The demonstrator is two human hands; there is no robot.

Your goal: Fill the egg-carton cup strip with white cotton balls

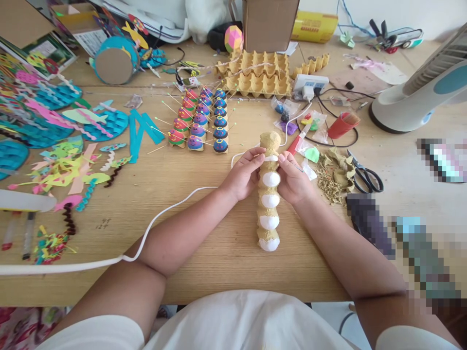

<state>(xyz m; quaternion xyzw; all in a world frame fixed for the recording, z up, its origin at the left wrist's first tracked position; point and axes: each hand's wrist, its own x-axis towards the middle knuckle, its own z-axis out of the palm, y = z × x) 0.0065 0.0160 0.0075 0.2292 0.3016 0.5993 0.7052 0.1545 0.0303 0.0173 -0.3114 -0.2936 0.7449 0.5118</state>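
A strip of egg carton [268, 212] stretches lengthwise in front of me, its row of bumps facing up. White material, perhaps clay, covers part of several bumps, while the bump at the far end is bare. My left hand [243, 174] grips the strip's left side near that far end, thumb on top. From the right, my right hand [294, 178] pinches the same part, close to a white patch. Some fingertips are hidden by the strip. Just beyond my right hand lies a red-handled craft knife [297, 141].
Painted egg-carton caterpillars [197, 119] stand beyond my left hand. Egg trays [255, 73] lie at the back. Scissors [367, 176] and carton scraps [333, 175] are at right, near a white fan-like appliance [408, 99]. A white cord [160, 218] crosses my left arm. Paper cutouts [69, 167] cover the left.
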